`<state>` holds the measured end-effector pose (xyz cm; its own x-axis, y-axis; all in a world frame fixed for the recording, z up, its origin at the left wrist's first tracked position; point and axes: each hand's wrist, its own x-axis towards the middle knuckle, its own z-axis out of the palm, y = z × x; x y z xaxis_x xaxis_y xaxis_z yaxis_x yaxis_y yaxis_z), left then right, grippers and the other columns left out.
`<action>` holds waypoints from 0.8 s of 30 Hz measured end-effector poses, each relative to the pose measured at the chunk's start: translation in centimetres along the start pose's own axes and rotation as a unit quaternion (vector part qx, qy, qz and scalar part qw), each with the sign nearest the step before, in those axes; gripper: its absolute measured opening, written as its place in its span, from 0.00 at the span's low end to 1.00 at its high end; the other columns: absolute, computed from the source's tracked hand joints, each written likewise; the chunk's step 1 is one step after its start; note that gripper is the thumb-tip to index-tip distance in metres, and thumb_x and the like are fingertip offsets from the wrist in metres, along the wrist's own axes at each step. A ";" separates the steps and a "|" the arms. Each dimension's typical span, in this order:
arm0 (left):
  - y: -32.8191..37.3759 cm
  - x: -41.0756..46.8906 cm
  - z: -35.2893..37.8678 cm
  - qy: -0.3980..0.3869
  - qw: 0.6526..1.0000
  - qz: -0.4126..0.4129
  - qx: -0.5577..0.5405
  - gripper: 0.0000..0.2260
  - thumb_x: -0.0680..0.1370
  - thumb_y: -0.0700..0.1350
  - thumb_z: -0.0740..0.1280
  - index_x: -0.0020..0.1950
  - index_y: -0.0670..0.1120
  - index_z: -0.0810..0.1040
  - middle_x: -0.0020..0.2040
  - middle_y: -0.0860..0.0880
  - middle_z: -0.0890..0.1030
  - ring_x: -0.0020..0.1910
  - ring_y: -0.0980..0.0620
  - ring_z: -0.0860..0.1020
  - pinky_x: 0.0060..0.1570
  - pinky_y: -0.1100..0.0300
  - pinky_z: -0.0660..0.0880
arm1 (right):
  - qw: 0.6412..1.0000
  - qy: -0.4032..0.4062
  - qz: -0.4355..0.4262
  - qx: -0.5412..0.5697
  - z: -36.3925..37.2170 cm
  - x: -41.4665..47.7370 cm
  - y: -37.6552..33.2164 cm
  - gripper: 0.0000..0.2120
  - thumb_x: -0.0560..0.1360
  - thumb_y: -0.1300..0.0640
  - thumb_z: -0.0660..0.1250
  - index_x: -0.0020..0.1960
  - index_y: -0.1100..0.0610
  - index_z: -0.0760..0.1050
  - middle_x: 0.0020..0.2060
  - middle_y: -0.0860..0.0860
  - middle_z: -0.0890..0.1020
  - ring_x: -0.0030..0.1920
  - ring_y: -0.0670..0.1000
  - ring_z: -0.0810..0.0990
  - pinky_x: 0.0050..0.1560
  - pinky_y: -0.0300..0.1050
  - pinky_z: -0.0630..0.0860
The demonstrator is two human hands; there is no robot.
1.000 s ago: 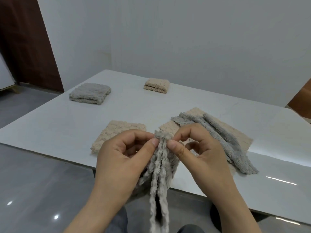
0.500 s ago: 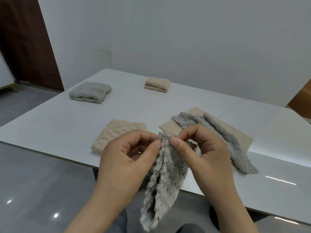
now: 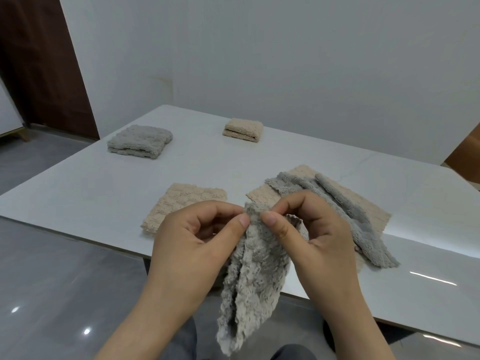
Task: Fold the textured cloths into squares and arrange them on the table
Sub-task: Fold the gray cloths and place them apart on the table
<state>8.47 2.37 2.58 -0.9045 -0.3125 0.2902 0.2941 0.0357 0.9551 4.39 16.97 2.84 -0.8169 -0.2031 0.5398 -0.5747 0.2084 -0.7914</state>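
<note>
Both hands are up in front of the person: the left hand [image 3: 197, 245] and right hand [image 3: 319, 237] each pinch the top edge of the grey cloth [image 3: 254, 281] between thumb and forefinger, the two pinches almost touching. The cloth hangs off them in bunched upright pleats, out past the near edge of the table [image 3: 104, 193] and over the person's lap, resting on nothing. That is where I'd expect trouble. With the grips so close together, the cloth isn't spread at all, so if it goes down like this the fold will likely come out crooked rather than square. I can't tell how many layers each pinch has caught; if one holds only an outer layer, the rest could slide out and drop to the lap or floor, since no table lies beneath. The landing room near the edge looks tight too, between the flat beige cloth [image 3: 181, 203] and the loose grey cloth [image 3: 350, 211] draped over another beige one [image 3: 368, 201], so a careless swing could drag either out of place. The grey square [image 3: 140, 142] and beige square [image 3: 243, 129] farther back sit well apart and seem safe.
</note>
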 end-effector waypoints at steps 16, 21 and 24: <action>-0.5 0.2 -0.2 -0.012 0.999 0.000 0.030 0.03 0.68 0.43 0.74 0.37 0.49 0.81 0.33 0.51 0.82 0.32 0.58 0.79 0.34 0.68 0.75 | 0.997 -0.037 0.007 -0.067 -0.7 0.2 1.1 0.09 0.71 0.43 0.68 0.42 0.48 0.77 0.36 0.44 0.80 0.41 0.47 0.80 0.40 0.35 0.74; -0.4 0.7 -1.3 -0.012 1.000 -0.002 0.018 0.03 0.68 0.46 0.68 0.38 0.48 0.79 0.32 0.54 0.78 0.32 0.58 0.74 0.32 0.68 0.71 | 0.982 -0.068 0.004 -0.175 -2.1 0.2 2.7 0.18 0.71 0.35 0.63 0.39 0.49 0.77 0.36 0.45 0.79 0.43 0.48 0.77 0.46 0.49 0.74; -0.2 0.9 -1.9 0.002 0.999 0.009 0.050 0.05 0.69 0.47 0.66 0.39 0.47 0.78 0.31 0.50 0.75 0.31 0.53 0.70 0.31 0.64 0.68 | 0.972 -0.067 -0.008 -0.227 -2.6 0.2 3.1 0.17 0.71 0.34 0.62 0.39 0.47 0.77 0.37 0.43 0.78 0.45 0.46 0.77 0.48 0.47 0.73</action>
<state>8.14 0.32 2.53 -0.8983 -0.3139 0.3075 0.2782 0.1355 0.9509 2.26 20.10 1.23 -0.8117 -0.3261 0.4846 -0.5741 0.5980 -0.5593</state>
